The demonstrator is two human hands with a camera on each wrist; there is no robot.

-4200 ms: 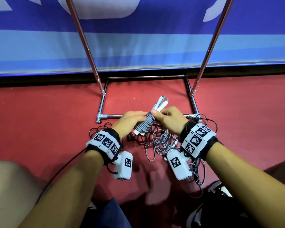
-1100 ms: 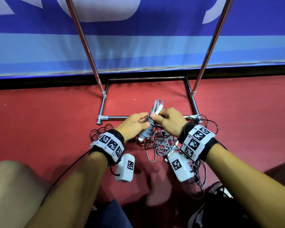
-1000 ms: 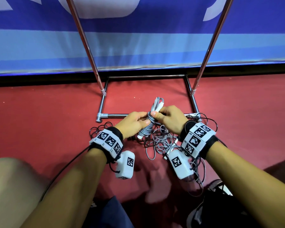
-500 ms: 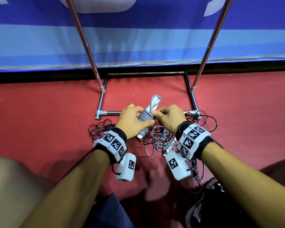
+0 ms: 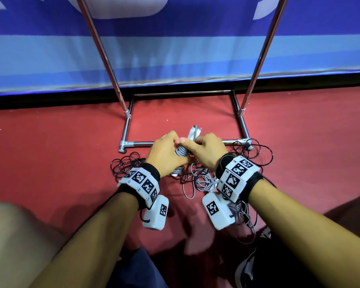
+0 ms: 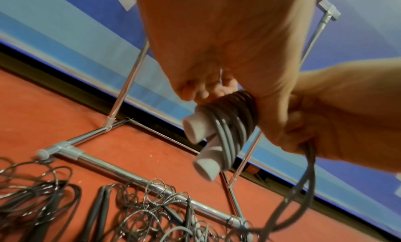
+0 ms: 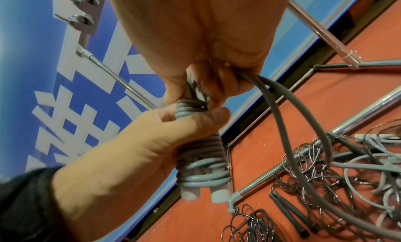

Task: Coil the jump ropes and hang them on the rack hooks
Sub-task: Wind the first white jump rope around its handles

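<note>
From the head view only a little of the grey jump rope (image 5: 182, 151) showed between the left hand (image 5: 166, 155) and the right hand (image 5: 206, 151), held above the red floor (image 5: 50, 152) at the front bar of the chrome rack (image 5: 139, 144). The wrist views showed more: the left grip was closed around smooth round cord wound in tight turns over two pale plastic handles (image 7: 205, 193), while the right grip pinched the cord at the top, with a loose loop (image 7: 303, 134) hanging down. They also showed tangled thin wire ropes (image 6: 147, 209) on the floor and large white characters, not readable, on the blue banner (image 7: 71, 122).
</note>
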